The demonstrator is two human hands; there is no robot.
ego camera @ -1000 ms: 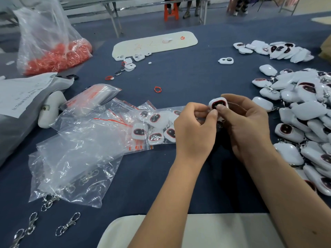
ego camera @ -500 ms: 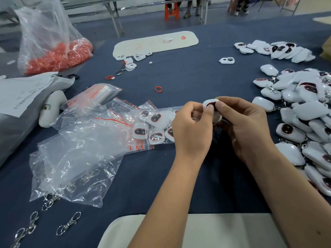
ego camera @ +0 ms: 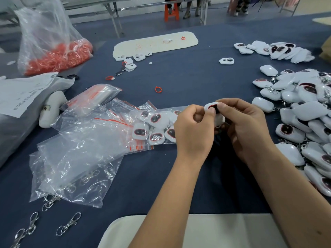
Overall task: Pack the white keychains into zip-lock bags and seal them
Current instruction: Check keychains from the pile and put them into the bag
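Both hands, left [ego camera: 194, 130] and right [ego camera: 249, 126], pinch one white keychain [ego camera: 211, 106]; keychain heap [ego camera: 304, 122] crowds right; bare cloth [ego camera: 188, 77] beyond.

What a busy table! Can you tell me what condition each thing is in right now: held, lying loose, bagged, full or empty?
Left hand: fingers pinching the held keychain.
Right hand: fingers gripping it too.
Held keychain: lifted off the table, unbagged.
Zip-lock bag: lying flat, several keychains inside.
Empty bags: piled loose, crumpled.
Keychain pile: loose, unbagged.
Metal clasps: lying unattached.
Big clear bag: holds orange rings.
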